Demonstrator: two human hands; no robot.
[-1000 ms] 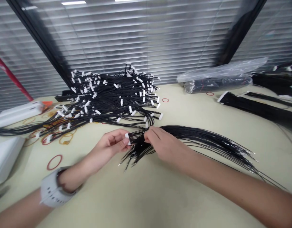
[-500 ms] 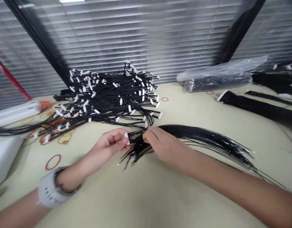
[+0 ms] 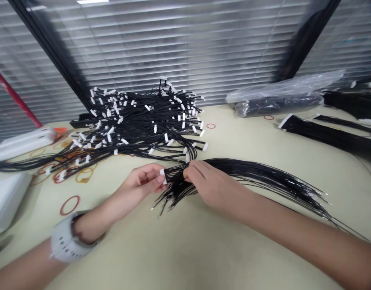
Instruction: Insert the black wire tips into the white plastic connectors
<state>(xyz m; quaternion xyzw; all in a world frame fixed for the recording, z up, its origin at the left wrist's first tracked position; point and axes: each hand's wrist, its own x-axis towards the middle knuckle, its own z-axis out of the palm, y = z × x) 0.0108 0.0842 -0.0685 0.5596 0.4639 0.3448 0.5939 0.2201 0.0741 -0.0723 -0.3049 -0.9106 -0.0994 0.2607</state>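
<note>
Your left hand (image 3: 143, 181) sits just left of the frame's centre, thumb and forefinger pinched together on a small white connector (image 3: 163, 176), which is held just above the bench (image 3: 203, 249). Your right hand (image 3: 212, 187) is immediately to the right of it. Its fingertips are closed on the loose black wires (image 3: 264, 177) where their near ends gather, so the two hands almost meet over the connector.

The wires' long axis runs from that meeting point out to the right and slightly down the frame, fanning to bare tips at the lower right. A short tuft of ends also sticks out below the hands toward the lower centre. The connector lies to the left of the wire ends, facing them along that same line. The right hand is the nearer one to the wires, the left the nearer one to the connector. Whether a wire tip is already inside the connector is too small to tell.

Above the hands, at upper centre, lies a heaped pile of black leads with white connectors (image 3: 137, 125). Red rubber bands (image 3: 69, 205) are scattered at the left, and a clear plastic bag (image 3: 282, 96) lies at the upper right. A grey wristband (image 3: 63, 241) wraps your left wrist.
</note>
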